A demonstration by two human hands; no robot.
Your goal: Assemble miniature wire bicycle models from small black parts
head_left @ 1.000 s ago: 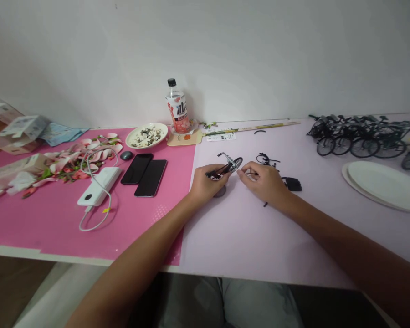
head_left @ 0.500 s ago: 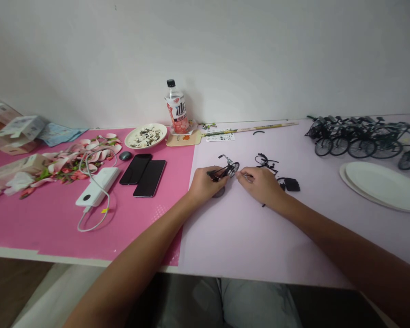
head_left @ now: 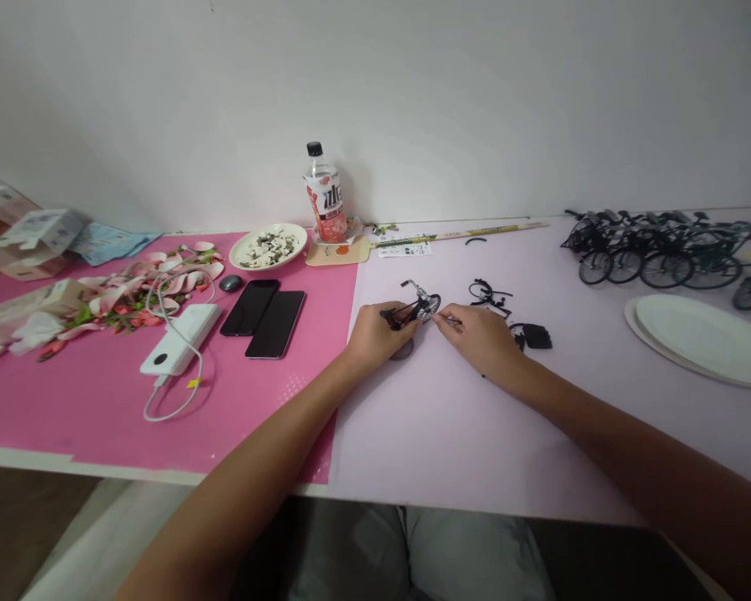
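My left hand (head_left: 375,334) is closed around a small black model bicycle (head_left: 418,305), holding it just above the pale table (head_left: 451,426). My right hand (head_left: 479,334) pinches a thin tool or small part against the model's front wheel; I cannot make out which. Loose black bicycle parts (head_left: 491,295) lie just beyond my right hand. A small black block (head_left: 536,336) sits to its right.
Several finished model bicycles (head_left: 657,250) stand at the far right beside white plates (head_left: 701,340). On the pink mat (head_left: 100,401) lie two phones (head_left: 264,315), a power bank with cable (head_left: 178,344), artificial flowers (head_left: 143,288), a dish (head_left: 268,245) and a bottle (head_left: 324,196).
Both hands have stayed at the model bicycle. My right hand has shifted slightly left toward the wheel. The view has moved a little.
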